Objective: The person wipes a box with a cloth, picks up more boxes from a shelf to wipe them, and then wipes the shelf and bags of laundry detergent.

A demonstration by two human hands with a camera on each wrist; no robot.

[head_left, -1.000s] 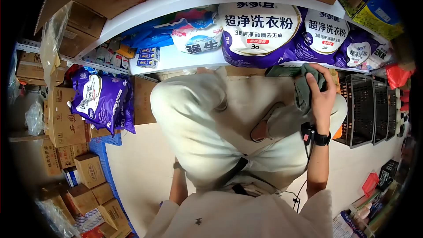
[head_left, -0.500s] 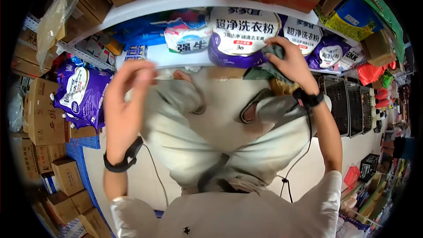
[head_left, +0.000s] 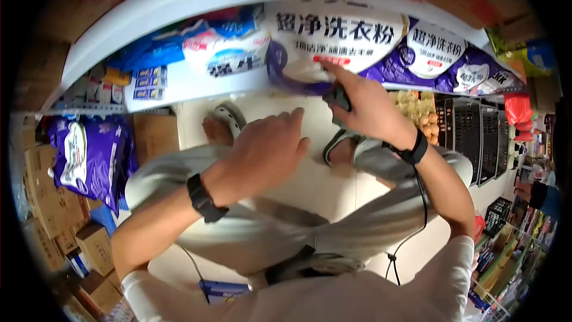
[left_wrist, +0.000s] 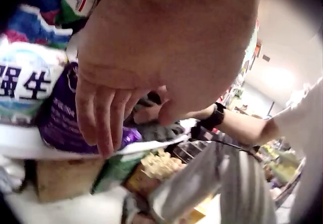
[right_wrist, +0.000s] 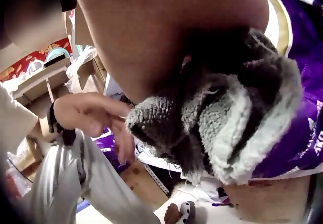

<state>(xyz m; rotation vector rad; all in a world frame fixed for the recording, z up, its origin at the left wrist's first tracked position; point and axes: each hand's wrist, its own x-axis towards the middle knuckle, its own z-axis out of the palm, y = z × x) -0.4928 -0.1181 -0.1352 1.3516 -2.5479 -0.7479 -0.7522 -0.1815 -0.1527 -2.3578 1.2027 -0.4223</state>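
The right hand (head_left: 372, 104) grips a dark grey-green cloth (head_left: 339, 102) in front of the large purple and white bag (head_left: 333, 33) on the shelf. In the right wrist view the cloth (right_wrist: 222, 123) is bunched, thick and fuzzy, hanging below the palm. The left hand (head_left: 259, 152) hovers over the gap between the knees, fingers extended toward the right hand and holding nothing. Seen from the left wrist, the left hand (left_wrist: 156, 57) has its fingers pointing down, loosely bent, with the purple bag (left_wrist: 65, 118) behind.
Smaller purple bags (head_left: 432, 53) and a white and pink bag (head_left: 223, 53) stand along the white shelf (head_left: 196, 92). Black crates (head_left: 468, 134) are at the right, near round yellowish items (head_left: 420, 113). Another purple bag (head_left: 95, 158) and cartons (head_left: 50, 194) are at the left.
The left hand has come up from low beside the leg, then moved right toward the middle. The right hand has moved left with the cloth, from above the right knee to the large bag.
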